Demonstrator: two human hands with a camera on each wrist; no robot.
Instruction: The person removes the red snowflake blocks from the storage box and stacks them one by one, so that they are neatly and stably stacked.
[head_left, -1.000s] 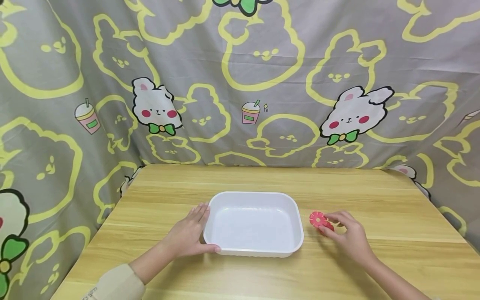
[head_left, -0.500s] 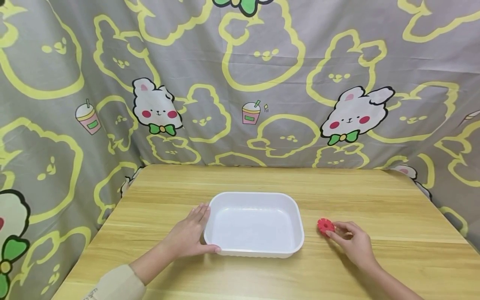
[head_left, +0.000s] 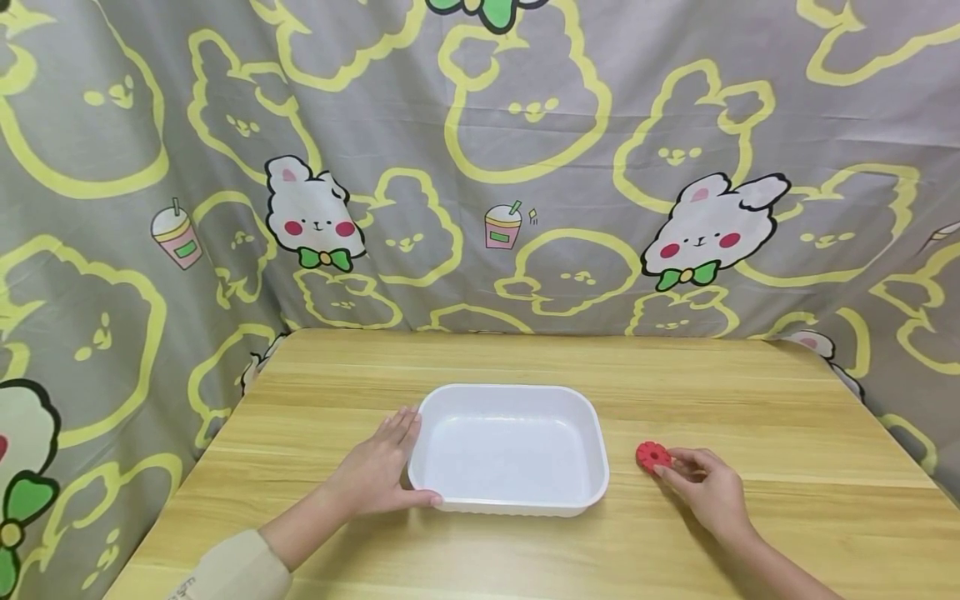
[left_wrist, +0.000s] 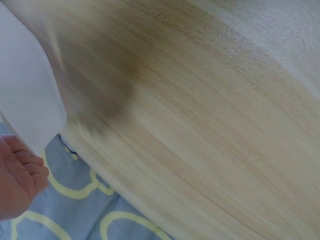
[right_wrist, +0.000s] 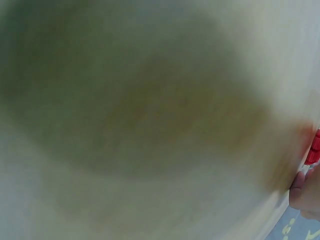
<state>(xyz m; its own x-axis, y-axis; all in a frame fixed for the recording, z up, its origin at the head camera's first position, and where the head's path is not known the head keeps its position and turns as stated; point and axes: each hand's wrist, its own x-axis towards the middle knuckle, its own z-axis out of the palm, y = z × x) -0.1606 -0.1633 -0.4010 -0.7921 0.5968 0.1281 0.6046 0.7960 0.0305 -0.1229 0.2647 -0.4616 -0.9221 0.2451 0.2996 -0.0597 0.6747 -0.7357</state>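
Note:
In the head view, a white rectangular plastic tray (head_left: 508, 450) sits on the wooden table. My left hand (head_left: 381, 467) rests against its left side, fingers laid straight along the wall and thumb on the near rim. Part of that hand (left_wrist: 21, 175) shows beside the tray's wall (left_wrist: 27, 85) in the left wrist view. To the right of the tray, my right hand (head_left: 708, 487) pinches red notched snowflake discs (head_left: 651, 456), stacked together, between thumb and fingers. Red layered edges (right_wrist: 314, 150) show at the right border of the right wrist view. Whether the discs touch the table cannot be made out.
The wood-grain table (head_left: 360, 367) reaches back to a grey curtain (head_left: 420, 125) printed with yellow outlines and white rabbits. Curtain also hangs along both sides. No other loose object shows on the tabletop.
One red disc stood apart from the other a second ago; now they lie together as a stack. My right hand has shifted slightly right and nearer me. The left hand and tray stay put.

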